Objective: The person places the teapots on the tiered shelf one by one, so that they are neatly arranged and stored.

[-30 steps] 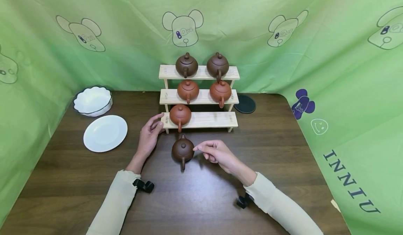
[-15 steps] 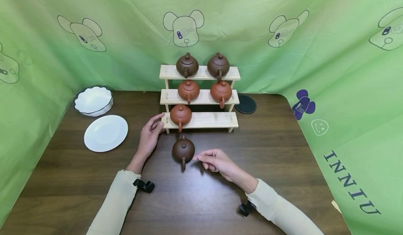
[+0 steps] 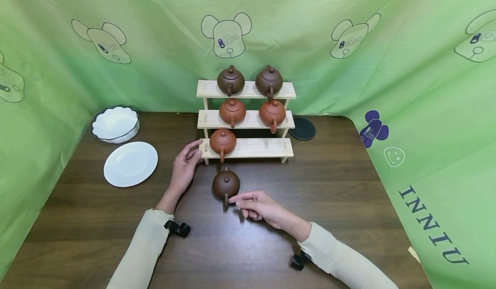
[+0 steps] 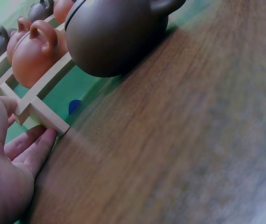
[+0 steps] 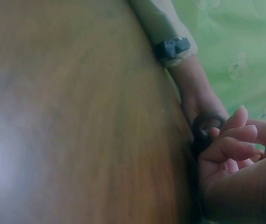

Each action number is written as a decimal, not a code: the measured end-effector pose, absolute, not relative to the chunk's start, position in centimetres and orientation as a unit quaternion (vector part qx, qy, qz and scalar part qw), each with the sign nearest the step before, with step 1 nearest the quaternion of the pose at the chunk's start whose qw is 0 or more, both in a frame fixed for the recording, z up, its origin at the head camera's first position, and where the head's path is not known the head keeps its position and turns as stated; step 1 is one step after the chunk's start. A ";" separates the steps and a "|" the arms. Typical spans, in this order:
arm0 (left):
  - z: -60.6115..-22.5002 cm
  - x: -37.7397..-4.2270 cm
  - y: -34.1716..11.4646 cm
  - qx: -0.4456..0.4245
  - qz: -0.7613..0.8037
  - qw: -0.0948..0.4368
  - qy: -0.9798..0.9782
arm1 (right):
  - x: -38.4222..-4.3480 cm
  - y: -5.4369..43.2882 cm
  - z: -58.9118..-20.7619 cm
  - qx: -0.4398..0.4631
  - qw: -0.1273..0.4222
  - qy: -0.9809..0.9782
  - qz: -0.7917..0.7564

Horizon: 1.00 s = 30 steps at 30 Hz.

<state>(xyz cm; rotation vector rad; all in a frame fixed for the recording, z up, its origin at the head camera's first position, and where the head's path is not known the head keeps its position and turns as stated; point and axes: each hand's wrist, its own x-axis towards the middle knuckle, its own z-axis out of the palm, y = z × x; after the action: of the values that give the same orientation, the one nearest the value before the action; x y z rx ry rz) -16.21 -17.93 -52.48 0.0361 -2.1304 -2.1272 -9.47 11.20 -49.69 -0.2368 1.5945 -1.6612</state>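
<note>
A dark brown teapot (image 3: 225, 184) stands on the table in front of a three-tier wooden shelf (image 3: 263, 147), its handle toward me. My right hand (image 3: 267, 209) is beside that handle, its index finger extended with the tip right at the handle and the thumb just behind; the other fingers curl loosely. In the right wrist view the handle loop (image 5: 198, 133) shows behind the fingers. My left hand (image 3: 184, 170) holds the left end of the lowest tier, with fingers (image 4: 41, 144) against its leg. An orange-red teapot (image 3: 222, 141) sits on that tier close by.
Two red teapots, one of them at the right (image 3: 272, 112), stand on the middle tier. Two brown teapots, including the left one (image 3: 230, 82), occupy the top. A scalloped white bowl (image 3: 115, 124) and white plate (image 3: 130, 164) lie left; a dark round coaster (image 3: 302, 128) lies right.
My right hand has moved from beside the brown teapot's body down toward me, to its handle. The left hand keeps its place at the shelf's end.
</note>
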 end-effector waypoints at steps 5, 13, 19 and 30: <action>-52.5 -16.2 -17.9 0.014 -0.707 0.065 -0.704 | -9.1 10.6 -49.8 -0.082 0.424 0.610 -0.664; -52.4 -16.1 -17.9 0.013 -0.705 0.066 -0.706 | -9.1 9.9 -49.6 -0.098 0.467 0.575 -0.665; -52.4 -16.1 -17.9 0.013 -0.706 0.070 -0.705 | -9.2 9.1 -49.7 -0.103 0.475 0.568 -0.664; -52.3 -16.1 -17.9 0.009 -0.708 0.068 -0.702 | -8.7 7.9 -49.8 -0.082 0.432 0.583 -0.683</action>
<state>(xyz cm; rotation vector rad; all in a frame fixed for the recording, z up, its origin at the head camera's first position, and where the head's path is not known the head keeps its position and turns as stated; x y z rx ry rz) -16.09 -17.87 -52.32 0.0282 -2.1160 -2.1341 -8.73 7.95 -49.85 -0.2053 1.4526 -1.7026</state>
